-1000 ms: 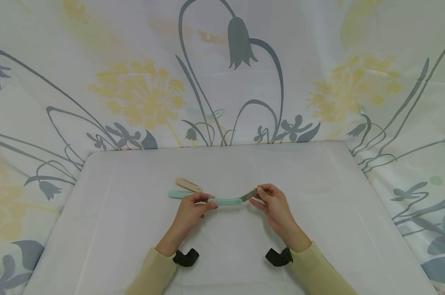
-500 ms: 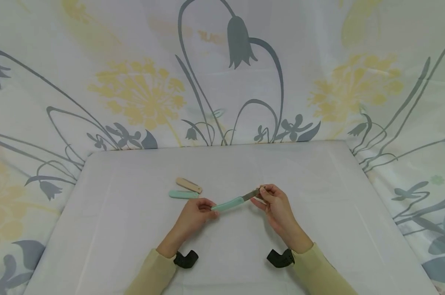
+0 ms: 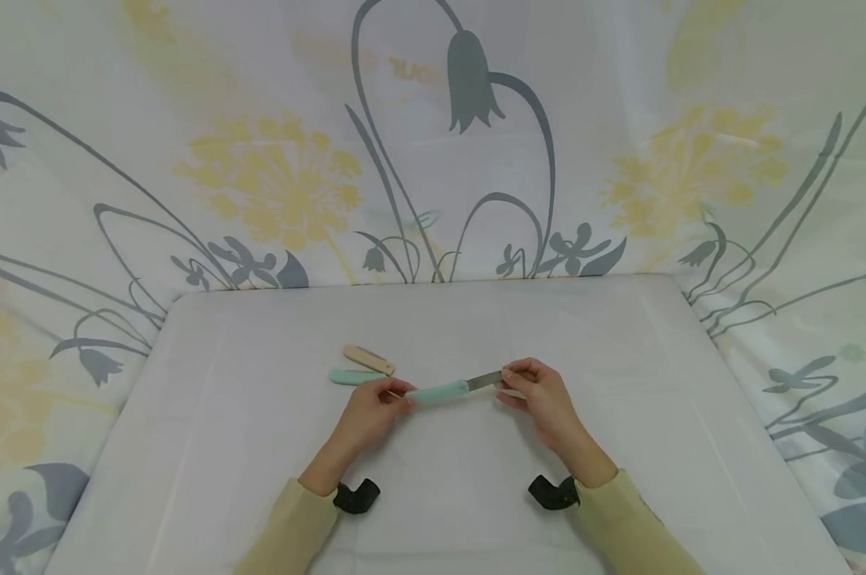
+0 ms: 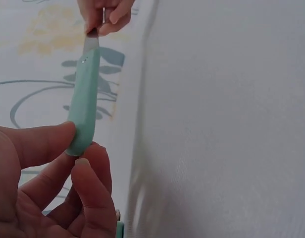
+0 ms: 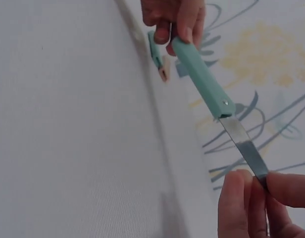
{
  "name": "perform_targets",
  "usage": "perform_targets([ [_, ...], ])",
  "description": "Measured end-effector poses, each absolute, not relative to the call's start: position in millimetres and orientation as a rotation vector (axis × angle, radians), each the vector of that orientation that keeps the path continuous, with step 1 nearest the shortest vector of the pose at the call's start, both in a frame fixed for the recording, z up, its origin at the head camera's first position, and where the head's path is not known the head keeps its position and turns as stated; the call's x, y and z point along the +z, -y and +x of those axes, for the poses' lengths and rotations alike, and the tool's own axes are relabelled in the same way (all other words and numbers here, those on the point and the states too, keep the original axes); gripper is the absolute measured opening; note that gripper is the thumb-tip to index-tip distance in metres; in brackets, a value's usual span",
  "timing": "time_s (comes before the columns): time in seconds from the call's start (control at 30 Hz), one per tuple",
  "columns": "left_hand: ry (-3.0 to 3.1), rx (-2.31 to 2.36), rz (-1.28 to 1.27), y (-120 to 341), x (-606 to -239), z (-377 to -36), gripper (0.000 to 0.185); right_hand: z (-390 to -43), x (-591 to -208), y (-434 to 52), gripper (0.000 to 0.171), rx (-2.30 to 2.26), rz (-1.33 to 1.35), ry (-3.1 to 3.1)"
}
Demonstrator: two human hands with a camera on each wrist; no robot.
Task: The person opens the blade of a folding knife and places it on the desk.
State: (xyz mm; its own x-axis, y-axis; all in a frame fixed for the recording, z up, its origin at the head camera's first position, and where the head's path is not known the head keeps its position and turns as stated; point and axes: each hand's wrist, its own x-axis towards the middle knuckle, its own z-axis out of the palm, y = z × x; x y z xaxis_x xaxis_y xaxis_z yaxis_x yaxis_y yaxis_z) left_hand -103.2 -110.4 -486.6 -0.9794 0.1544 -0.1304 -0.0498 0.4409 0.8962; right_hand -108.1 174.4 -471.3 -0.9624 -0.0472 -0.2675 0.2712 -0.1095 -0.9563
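Nearest the viewer, two pale yellow sleeves point(image 3: 296, 527) come in from about 6 o'clock, each with a black wrist mount, over a white worktop point(image 3: 619, 447). The left hand point(image 3: 371, 411) has its thumb and fingers curled round the butt end of a mint green folding knife point(image 3: 438, 391), pinching the handle there; in the left wrist view the thumb lies on one side of the handle and a fingertip on the other. The right hand point(image 3: 540, 395) pinches the tip of the knife's steel blade point(image 5: 244, 144) between thumb and fingertips, the fingers curled close. The knife is held above the middle of the worktop, unfolded, running from 9 o'clock at the handle to 3 o'clock at the blade. Just beyond the left hand, toward 11 o'clock, a second mint green folded knife point(image 3: 352, 376) lies on the worktop, and a beige folded knife point(image 3: 368, 358) lies just beside it, a little farther off. At 12 o'clock, behind the worktop's far edge, hangs a curtain point(image 3: 433, 144) printed with grey bellflowers and yellow blooms.
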Motion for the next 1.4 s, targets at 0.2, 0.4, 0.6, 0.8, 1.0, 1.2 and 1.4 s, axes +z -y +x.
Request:
perform_targets([
  [0.2,-2.608,1.421,0.128,112.6,-486.7,-107.2,0.015,-112.0,-474.7,-181.2,0.018,-1.92,0.203,-2.156],
  [0.4,-2.665,1.324,0.106,111.7,-488.4,-109.1,0.01,-113.6,-484.6,-186.4,0.008,-1.601,0.107,-2.411],
  [0.6,-2.701,1.272,0.104,112.3,-490.2,-110.6,0.008,-114.3,-487.3,-185.7,0.004,-1.293,0.005,-2.673],
  [0.8,-2.733,1.226,0.116,113.2,-494.1,-112.2,0.009,-113.8,-486.6,-183.6,0.006,-1.223,-0.049,-2.73],
  [1.0,-2.744,1.223,0.12,111.7,-492.8,-112.4,0.01,-112.9,-485.4,-182.8,0.01,-1.197,-0.049,-2.744],
  [1.2,-2.716,1.278,0.092,111.5,-492.1,-112.2,0.01,-112.5,-485.1,-186.5,0.018,-1.235,-0.039,-2.721],
  [1.4,-2.653,1.341,0.025,117.5,-490.3,-113.2,0.012,-114.6,-484.4,-191.7,0.022,-1.298,0.011,-2.685],
])
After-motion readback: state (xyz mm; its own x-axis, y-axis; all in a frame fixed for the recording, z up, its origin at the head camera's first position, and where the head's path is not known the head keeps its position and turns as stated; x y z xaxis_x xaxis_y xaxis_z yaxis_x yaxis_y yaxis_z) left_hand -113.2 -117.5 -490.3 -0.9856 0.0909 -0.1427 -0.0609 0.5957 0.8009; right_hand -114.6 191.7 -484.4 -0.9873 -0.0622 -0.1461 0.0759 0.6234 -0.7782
